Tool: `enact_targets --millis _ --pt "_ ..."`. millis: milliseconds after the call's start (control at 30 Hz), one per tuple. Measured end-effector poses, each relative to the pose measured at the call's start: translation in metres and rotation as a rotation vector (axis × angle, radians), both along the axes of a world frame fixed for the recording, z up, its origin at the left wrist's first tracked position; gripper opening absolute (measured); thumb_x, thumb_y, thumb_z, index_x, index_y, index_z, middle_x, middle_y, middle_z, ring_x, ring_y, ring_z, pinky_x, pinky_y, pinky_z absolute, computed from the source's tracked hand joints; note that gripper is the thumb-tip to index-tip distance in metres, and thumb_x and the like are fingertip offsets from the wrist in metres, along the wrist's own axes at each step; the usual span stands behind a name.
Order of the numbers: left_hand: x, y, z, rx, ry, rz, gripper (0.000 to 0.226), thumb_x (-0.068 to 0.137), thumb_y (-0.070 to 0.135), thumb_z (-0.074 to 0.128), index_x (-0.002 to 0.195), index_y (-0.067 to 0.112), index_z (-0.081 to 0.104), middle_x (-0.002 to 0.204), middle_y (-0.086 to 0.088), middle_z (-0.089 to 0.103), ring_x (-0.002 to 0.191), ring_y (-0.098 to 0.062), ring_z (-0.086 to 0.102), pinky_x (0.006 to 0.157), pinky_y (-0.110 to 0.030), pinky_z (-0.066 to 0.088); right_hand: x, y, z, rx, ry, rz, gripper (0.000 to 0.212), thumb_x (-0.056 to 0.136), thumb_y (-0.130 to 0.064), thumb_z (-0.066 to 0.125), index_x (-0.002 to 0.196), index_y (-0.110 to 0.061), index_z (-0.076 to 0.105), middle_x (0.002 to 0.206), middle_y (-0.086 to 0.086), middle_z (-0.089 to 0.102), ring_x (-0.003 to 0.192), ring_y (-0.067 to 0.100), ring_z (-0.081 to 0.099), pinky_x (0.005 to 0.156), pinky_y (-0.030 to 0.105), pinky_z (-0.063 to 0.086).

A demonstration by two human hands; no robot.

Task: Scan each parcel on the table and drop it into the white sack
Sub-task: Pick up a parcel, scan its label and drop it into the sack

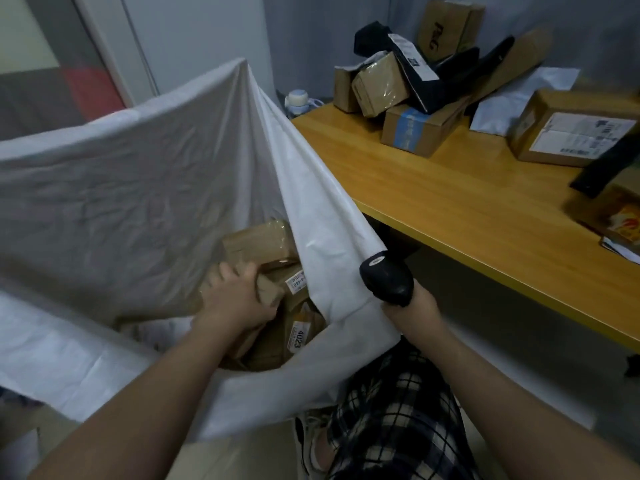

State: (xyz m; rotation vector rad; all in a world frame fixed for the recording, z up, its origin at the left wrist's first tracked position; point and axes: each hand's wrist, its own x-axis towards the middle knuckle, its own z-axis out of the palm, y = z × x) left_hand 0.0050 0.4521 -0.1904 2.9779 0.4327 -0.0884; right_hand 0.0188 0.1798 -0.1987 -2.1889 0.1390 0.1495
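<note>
Inside the white sack, the left hand curls round a brown parcel, probably settling it among the others. The right hand clasps the scanner against the sack's rim, likely holding it open; more parcels wait on the table

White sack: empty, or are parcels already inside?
Partly filled. Several brown parcels lie inside the white sack; the left hand grips one.

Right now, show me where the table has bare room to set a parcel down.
Bare wood runs along the near edge of the table, between the white sack and the blurred items at right. The back is crowded: the parcel pile and the labelled box.
</note>
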Motion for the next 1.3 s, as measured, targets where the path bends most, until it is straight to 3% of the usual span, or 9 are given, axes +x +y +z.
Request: enact_targets --millis 67,167,367,567,733,933,1000,1133,1300 --pt "-0.012 0.016 0.004 -0.13 -0.005 0.114 0.088 0.069 0.071 0.064 0.133 0.02 0.033 0.133 -0.02 0.034 0.124 -0.04 0.037 0.102 -0.044 0.034 -0.002 0.008 0.018 0.054 -0.019 -0.027 0.024 0.083 0.0 0.058 0.106 -0.008 0.06 0.085 0.003 0.058 0.087 0.024 0.057 0.068 0.028 0.04" --pt "-0.01 0.013 0.03 -0.364 -0.143 0.145 0.092 0.066 0.057 0.077 0.138 0.024 0.031 0.132 -0.02 0.034 0.123 -0.041 0.038 0.102 -0.045 0.038 0.005 0.018 0.077 0.34 -0.071 -0.082 0.016 0.08 0.004 0.06 0.084 -0.012 0.059 0.073 0.005 0.057 0.073 0.02 0.055 0.057 0.025 0.041" --pt "0.013 -0.013 0.094 -0.635 -0.394 0.112 0.088 0.07 0.043 0.079 0.14 0.027 0.03 0.136 -0.018 0.032 0.128 -0.035 0.035 0.107 -0.039 0.032 0.004 0.028 0.164 0.805 -0.206 -0.168 0.022 0.077 0.005 0.064 0.07 -0.014 0.057 0.069 0.005 0.055 0.071 0.021 0.055 0.067 0.032 0.044" --pt "0.02 -0.025 0.084 -0.571 -0.309 0.053 0.094 0.065 0.05 0.081 0.14 0.028 0.028 0.134 -0.017 0.036 0.125 -0.037 0.04 0.104 -0.041 0.038 -0.008 -0.005 0.164 0.75 -0.243 -0.228 0.026 0.077 0.006 0.062 0.067 -0.016 0.054 0.059 -0.002 0.051 0.063 0.016 0.053 0.064 0.03 0.043" --pt "0.021 -0.037 0.07 -0.503 -0.222 -0.014 0.094 0.066 0.055 0.078 0.141 0.029 0.027 0.135 -0.015 0.035 0.127 -0.035 0.039 0.104 -0.043 0.038 -0.01 -0.016 0.154 0.688 -0.213 -0.334 0.02 0.077 0.004 0.064 0.073 -0.015 0.057 0.068 0.002 0.055 0.066 0.019 0.055 0.064 0.031 0.044" --pt "0.019 -0.059 0.054 -0.325 -0.081 -0.084 0.09 0.071 0.073 0.062 0.143 0.032 0.026 0.137 -0.017 0.036 0.124 -0.038 0.041 0.104 -0.045 0.038 -0.01 -0.03 0.127 0.512 -0.198 -0.294 0.017 0.078 0.004 0.062 0.091 -0.008 0.06 0.084 0.013 0.053 0.077 0.025 0.053 0.07 0.036 0.043" --pt "0.022 -0.069 0.062 -0.298 -0.129 -0.119 0.083 0.079 0.069 0.057 0.145 0.029 0.026 0.14 -0.017 0.034 0.128 -0.038 0.038 0.106 -0.045 0.035 -0.01 -0.035 0.12 0.49 -0.195 -0.299 0.017 0.078 0.005 0.061 0.093 -0.003 0.062 0.082 0.013 0.052 0.076 0.025 0.052 0.069 0.036 0.042" --pt "0.027 -0.105 0.094 -0.326 -0.364 -0.301 0.064 0.089 0.05 0.056 0.143 0.024 0.035 0.141 -0.01 0.038 0.131 -0.03 0.035 0.108 -0.042 0.029 -0.013 -0.054 0.123 0.471 -0.28 -0.298 0.013 0.081 0.001 0.062 0.072 -0.007 0.058 0.065 0.011 0.056 0.058 0.021 0.057 0.058 0.032 0.046" --pt "0.033 -0.182 0.123 -0.384 -0.438 -0.532 0.059 0.09 0.046 0.057 0.141 0.022 0.039 0.137 -0.008 0.041 0.129 -0.029 0.036 0.105 -0.04 0.032 -0.024 -0.11 0.144 0.476 -0.414 -0.349 0.014 0.091 -0.01 0.061 0.077 -0.009 0.061 0.064 0.014 0.063 0.05 0.021 0.06 0.053 0.031 0.051"
